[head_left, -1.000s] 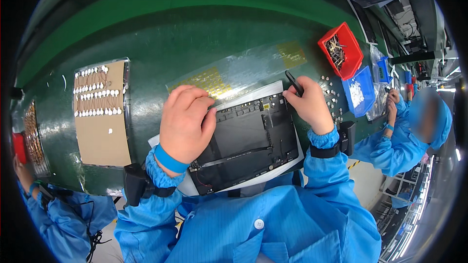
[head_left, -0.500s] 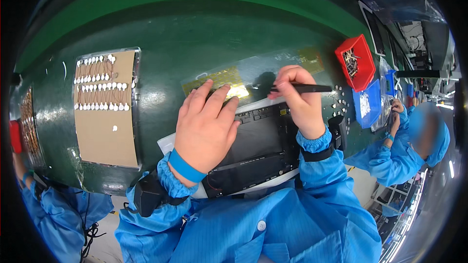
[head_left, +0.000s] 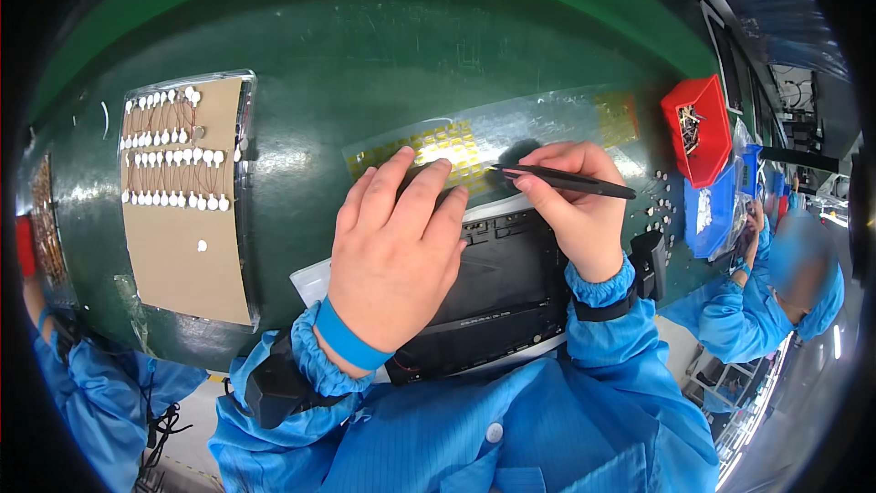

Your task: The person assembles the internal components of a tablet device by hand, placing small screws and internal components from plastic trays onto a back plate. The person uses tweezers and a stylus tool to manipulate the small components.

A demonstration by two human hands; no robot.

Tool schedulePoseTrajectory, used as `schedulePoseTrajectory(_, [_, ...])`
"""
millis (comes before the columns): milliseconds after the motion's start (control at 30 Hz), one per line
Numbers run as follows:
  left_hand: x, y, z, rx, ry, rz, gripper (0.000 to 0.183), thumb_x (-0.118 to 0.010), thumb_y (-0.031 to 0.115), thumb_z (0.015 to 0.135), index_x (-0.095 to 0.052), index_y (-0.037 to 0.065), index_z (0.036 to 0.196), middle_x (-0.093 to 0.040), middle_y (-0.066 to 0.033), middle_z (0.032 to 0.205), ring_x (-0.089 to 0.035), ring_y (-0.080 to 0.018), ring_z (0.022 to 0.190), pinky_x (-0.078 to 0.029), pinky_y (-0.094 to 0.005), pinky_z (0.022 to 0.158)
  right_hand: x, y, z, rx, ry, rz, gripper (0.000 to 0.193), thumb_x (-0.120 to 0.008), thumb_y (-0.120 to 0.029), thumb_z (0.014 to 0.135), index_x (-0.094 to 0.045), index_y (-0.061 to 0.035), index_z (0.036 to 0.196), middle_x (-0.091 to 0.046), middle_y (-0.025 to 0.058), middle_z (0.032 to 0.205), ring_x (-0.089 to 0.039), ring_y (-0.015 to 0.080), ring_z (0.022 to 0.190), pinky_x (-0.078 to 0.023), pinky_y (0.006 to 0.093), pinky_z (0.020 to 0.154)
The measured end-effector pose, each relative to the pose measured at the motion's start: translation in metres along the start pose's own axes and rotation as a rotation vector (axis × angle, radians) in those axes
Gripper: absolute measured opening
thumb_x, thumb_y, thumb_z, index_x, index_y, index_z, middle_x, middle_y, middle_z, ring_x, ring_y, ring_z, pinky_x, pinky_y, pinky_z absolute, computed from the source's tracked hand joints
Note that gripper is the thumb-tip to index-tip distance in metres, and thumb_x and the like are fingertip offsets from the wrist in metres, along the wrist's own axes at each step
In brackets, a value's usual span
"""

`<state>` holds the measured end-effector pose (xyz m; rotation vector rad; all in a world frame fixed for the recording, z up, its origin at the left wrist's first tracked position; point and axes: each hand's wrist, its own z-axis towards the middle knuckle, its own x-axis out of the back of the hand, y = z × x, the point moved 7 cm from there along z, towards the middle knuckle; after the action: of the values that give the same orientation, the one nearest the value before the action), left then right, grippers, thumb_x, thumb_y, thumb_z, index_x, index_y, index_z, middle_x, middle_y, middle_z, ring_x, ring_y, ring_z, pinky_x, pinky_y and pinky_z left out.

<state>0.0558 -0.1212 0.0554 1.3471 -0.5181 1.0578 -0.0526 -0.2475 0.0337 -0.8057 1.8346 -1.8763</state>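
Observation:
My left hand (head_left: 392,256) lies palm down with its fingers stretched out, their tips on the near edge of a clear sheet with small yellow pieces (head_left: 461,141). In my right hand (head_left: 584,210) is a pair of black tweezers (head_left: 579,183), pinched between thumb and fingers. The tweezers' tip points left and meets the right side of the yellow pieces; I cannot tell whether it grips one. Below both hands, close to my body, sits a black device housing (head_left: 497,292) on a white support, partly hidden by my left hand and wrist.
On the left a tray with brown card (head_left: 187,260) bears rows of white round pieces with thin wires. At the right stand a red bin (head_left: 698,132) of small parts and a blue bin (head_left: 710,219). Loose bits (head_left: 659,210) lie near them. Co-workers sit at both sides.
My right hand has turned, and the tweezers now slant with their tip out to the left, over the yellow pieces. My left hand remains on the sheet's edge. The whole view has shifted slightly.

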Motion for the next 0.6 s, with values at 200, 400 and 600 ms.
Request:
schedulePoseTrajectory(200, [-0.0012,0.0003,0.0004,0.005,-0.014,0.006,0.045,-0.069,0.011,0.061,-0.059,0.008,0.105,-0.05,-0.0088,0.119,-0.042,-0.0322,0.115,-0.036,-0.044,0.092,0.002,0.0004,-0.0014,0.049,0.026,-0.019,0.019,-0.066,0.007,0.071,-0.05,0.0013,0.08,-0.059,0.015,0.089,-0.059,0.016,0.081,-0.05,0.0251,0.068])
schedulePoseTrajectory(400, [-0.0021,0.0001,0.0004,0.003,-0.025,0.006,0.046,-0.069,0.01,0.061,-0.059,0.008,0.106,-0.049,-0.0091,0.119,-0.041,-0.0327,0.115,-0.036,-0.0441,0.093,0.0018,-0.0005,-0.0029,0.042,0.043,-0.031,0.019,-0.066,0.007,0.072,-0.049,0.0014,0.079,-0.06,0.0145,0.088,-0.059,0.0162,0.081,-0.049,0.0259,0.068])
schedulePoseTrajectory(600, [-0.0016,0.0,0.0007,0.012,-0.041,0.003,0.046,-0.069,0.009,0.061,-0.059,0.007,0.106,-0.049,-0.0092,0.119,-0.041,-0.033,0.115,-0.036,-0.044,0.093,0.0015,-0.0015,-0.0028,0.086,0.049,-0.049,0.019,-0.066,0.007,0.072,-0.049,0.0015,0.078,-0.06,0.0143,0.086,-0.06,0.0167,0.081,-0.049,0.0262,0.067])
